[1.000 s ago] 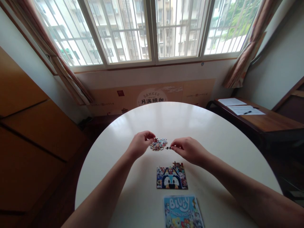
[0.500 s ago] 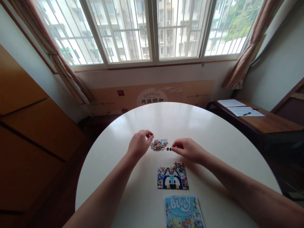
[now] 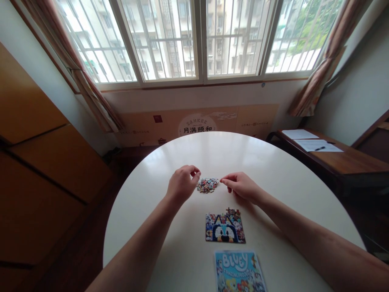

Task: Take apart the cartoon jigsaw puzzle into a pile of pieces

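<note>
A small heap of loose jigsaw puzzle pieces (image 3: 208, 185) lies on the white round table. At its left edge is my left hand (image 3: 183, 182), thumb and forefinger curled together; whatever is between them is too small to see. My right hand (image 3: 241, 186) is at the heap's right edge, fingertips pinched close to the pieces, and anything in them is hidden. Nearer to me lies a partly assembled jigsaw puzzle (image 3: 225, 233) with a blue cartoon dog face. Its upper edge is uneven, with a joined bit standing up at the right.
Below the puzzle lies a blue picture sheet (image 3: 240, 271) lettered "Bluey". The round table (image 3: 136, 202) has its curved far edge near the window wall. A wooden desk (image 3: 361, 156) at the right holds papers (image 3: 317, 145) and a pen.
My right hand has moved up to the heap's edge. The dark joined pieces at its fingertips no longer show. My left hand stays beside the heap; the whole view has shifted slightly.
</note>
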Action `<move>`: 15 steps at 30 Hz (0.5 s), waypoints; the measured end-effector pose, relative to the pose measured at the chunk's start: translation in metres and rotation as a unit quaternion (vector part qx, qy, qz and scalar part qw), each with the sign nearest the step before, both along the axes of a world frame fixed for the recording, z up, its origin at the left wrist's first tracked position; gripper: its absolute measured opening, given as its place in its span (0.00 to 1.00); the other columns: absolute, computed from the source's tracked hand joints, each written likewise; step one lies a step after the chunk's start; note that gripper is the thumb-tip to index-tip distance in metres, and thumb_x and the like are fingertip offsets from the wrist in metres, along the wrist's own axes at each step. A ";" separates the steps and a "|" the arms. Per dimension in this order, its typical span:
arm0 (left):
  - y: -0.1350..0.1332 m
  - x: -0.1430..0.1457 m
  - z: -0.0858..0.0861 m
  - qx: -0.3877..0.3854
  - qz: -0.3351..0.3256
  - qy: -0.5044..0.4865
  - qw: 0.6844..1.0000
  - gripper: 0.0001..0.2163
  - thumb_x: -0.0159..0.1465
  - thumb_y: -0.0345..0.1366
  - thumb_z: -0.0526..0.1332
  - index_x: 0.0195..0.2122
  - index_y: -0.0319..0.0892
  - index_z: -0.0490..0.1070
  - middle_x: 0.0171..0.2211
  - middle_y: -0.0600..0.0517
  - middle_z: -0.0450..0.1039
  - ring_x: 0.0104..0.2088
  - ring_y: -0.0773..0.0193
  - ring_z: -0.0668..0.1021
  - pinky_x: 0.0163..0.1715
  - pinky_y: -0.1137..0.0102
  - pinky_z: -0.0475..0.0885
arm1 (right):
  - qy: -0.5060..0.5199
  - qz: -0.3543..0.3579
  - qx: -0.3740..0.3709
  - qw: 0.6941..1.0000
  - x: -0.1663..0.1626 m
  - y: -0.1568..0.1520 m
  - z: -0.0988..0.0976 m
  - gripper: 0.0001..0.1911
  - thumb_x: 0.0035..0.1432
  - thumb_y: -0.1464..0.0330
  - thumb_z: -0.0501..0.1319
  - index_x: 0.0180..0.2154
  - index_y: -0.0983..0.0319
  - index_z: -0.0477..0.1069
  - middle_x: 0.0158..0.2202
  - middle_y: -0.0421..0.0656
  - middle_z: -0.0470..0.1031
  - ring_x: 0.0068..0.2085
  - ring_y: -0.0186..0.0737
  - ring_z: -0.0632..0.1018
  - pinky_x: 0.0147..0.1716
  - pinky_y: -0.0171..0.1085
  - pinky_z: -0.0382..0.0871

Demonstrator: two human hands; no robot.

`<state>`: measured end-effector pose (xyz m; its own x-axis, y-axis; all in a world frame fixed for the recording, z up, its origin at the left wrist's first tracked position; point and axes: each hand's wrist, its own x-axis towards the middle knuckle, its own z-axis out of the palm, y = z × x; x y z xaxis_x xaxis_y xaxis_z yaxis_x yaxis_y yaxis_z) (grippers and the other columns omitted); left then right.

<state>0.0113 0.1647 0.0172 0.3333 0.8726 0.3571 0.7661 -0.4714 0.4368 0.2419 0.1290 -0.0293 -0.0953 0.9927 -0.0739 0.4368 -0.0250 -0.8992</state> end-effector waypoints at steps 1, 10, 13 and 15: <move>-0.001 0.000 0.001 -0.001 -0.003 0.000 1.000 0.08 0.65 0.36 0.59 0.35 0.44 0.77 0.33 0.50 0.78 0.34 0.59 0.77 0.36 0.67 0.69 | -0.014 0.004 0.014 1.000 0.003 -0.002 0.000 0.18 0.61 0.59 0.59 0.42 0.64 0.80 0.23 0.41 0.75 0.22 0.34 0.70 0.23 0.34 0.62; -0.018 0.007 0.010 -0.065 -0.186 0.068 0.978 0.07 0.64 0.35 0.61 0.34 0.44 0.79 0.33 0.49 0.78 0.33 0.60 0.76 0.34 0.67 0.69 | -0.194 0.085 0.107 0.971 0.029 -0.026 0.032 0.12 0.60 0.65 0.60 0.39 0.61 0.81 0.31 0.44 0.81 0.31 0.39 0.77 0.32 0.37 0.66; -0.028 0.014 0.009 -0.091 -0.253 0.098 0.958 0.07 0.64 0.35 0.62 0.35 0.45 0.80 0.34 0.50 0.78 0.35 0.60 0.77 0.35 0.66 0.69 | -0.222 0.169 0.112 0.954 0.028 -0.037 0.046 0.10 0.59 0.67 0.61 0.39 0.59 0.81 0.32 0.42 0.81 0.32 0.37 0.77 0.32 0.36 0.66; -0.034 0.020 0.005 -0.100 -0.280 0.119 0.947 0.06 0.64 0.37 0.63 0.37 0.46 0.80 0.35 0.50 0.78 0.35 0.59 0.77 0.35 0.66 0.69 | -0.243 0.213 0.103 0.941 0.026 -0.044 0.051 0.10 0.58 0.68 0.62 0.39 0.58 0.82 0.33 0.42 0.81 0.32 0.37 0.77 0.31 0.36 0.64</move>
<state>0.0312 0.1307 0.0226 0.8146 0.5768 0.0601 0.5078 -0.7595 0.4065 0.2681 0.0852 0.0222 -0.4919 0.8704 -0.0223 0.7290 0.3978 -0.5570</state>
